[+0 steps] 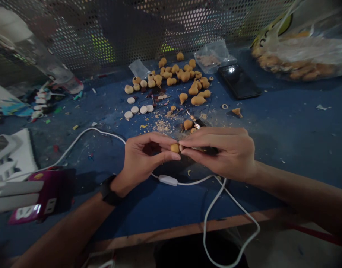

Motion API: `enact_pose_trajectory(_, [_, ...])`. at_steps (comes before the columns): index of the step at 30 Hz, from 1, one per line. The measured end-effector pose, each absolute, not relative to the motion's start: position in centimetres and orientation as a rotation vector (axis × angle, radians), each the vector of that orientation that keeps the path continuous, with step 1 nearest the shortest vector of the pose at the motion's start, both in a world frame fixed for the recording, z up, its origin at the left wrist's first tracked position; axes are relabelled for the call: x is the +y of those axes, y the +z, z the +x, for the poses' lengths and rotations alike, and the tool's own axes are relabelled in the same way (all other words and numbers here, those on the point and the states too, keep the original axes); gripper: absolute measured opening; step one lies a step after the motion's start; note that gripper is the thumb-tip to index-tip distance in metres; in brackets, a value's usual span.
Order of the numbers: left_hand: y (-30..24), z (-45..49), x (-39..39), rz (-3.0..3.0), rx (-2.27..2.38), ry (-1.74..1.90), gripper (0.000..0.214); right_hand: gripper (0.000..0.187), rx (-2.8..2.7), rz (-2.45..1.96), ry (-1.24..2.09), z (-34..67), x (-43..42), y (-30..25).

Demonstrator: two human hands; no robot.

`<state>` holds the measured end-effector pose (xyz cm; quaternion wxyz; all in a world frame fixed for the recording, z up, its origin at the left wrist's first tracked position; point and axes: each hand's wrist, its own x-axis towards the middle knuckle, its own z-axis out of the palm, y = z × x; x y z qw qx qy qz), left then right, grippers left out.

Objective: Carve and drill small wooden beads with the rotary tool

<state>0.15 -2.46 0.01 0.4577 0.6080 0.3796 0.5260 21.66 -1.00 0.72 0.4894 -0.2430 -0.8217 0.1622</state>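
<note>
My left hand pinches a small tan gourd-shaped bead between thumb and fingers. My right hand meets it from the other side, its fingertips on a small pale piece against the bead. Just beyond my right hand lies a small black rotary tool with a metal bit, its lower end hidden behind my fingers. Several tan gourd beads and several white discs lie scattered on the blue worktable among sawdust.
A white cable with an inline switch runs under my wrists. Behind the beads lie a black phone, a small clear bag and a large bag of gourds. A perforated metal screen stands behind. A magenta box sits left.
</note>
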Motion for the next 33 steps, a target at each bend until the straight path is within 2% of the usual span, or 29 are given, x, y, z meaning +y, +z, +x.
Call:
enact_pose_trajectory(12, [0.01, 0.2, -2.41, 1.458, 0.858, 1.353, 0.03, 0.015, -1.986, -0.62, 0.47, 21.65, -1.04, 0.93])
enact_pose_trajectory(33, [0.17, 0.35, -2.52, 1.438, 0.935, 1.324, 0.032, 0.018, -1.973, -0.617, 0.458, 21.62, -1.15, 0.89])
